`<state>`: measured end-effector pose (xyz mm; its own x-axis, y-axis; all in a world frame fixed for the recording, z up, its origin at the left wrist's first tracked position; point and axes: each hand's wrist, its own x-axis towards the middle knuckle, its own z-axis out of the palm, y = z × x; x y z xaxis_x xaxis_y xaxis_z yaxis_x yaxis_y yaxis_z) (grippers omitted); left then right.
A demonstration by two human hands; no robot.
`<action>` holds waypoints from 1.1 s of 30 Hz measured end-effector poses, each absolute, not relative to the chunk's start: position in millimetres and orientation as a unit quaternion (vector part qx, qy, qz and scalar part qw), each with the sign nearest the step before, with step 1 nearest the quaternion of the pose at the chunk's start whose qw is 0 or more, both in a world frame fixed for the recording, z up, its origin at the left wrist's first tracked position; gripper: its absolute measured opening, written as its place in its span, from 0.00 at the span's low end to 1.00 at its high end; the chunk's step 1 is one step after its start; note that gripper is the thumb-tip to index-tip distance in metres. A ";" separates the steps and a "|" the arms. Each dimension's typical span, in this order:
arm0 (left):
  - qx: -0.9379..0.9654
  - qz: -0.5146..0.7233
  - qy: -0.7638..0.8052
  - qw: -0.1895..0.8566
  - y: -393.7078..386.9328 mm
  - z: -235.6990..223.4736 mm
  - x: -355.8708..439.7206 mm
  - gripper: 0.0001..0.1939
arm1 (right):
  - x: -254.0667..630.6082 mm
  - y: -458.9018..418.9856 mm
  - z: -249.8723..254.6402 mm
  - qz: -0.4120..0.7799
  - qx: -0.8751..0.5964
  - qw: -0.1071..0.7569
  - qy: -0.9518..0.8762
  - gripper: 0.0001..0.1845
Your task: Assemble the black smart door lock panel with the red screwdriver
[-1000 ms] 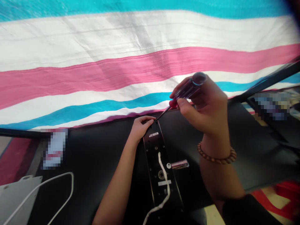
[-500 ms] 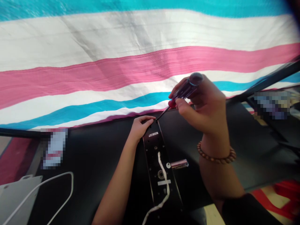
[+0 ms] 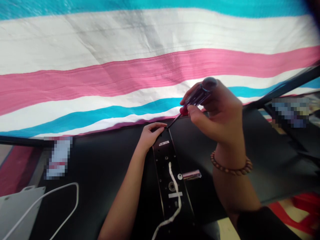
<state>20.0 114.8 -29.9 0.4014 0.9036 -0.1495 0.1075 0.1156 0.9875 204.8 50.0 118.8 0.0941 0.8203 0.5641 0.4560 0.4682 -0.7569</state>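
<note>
Right grip (image 3: 216,116) unchanged, screwdriver (image 3: 198,96) slanting to black panel (image 3: 162,169)

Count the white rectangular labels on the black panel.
2 on the black panel: the printed label near its far end, the other label nearer, crossed by the white cord. The left hand may hide more.

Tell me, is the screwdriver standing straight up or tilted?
Tilted. The right hand holds the screwdriver slanted: its handle is up to the right, and its shaft slopes down-left toward the far end of the black panel.
</note>
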 end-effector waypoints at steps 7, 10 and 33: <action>0.599 0.328 0.437 0.586 114.8 -27.7 20.6 0.09 | 204.7 48.1 120.7 0.165 -0.495 0.551 -0.651 0.12; 0.602 0.326 0.439 0.582 115.2 -28.5 20.3 0.09 | 204.9 48.5 120.3 0.164 -0.491 0.554 -0.652 0.11; 0.612 0.313 0.444 0.575 115.9 -29.4 18.9 0.11 | 205.2 50.7 116.9 0.180 -0.465 0.584 -0.640 0.10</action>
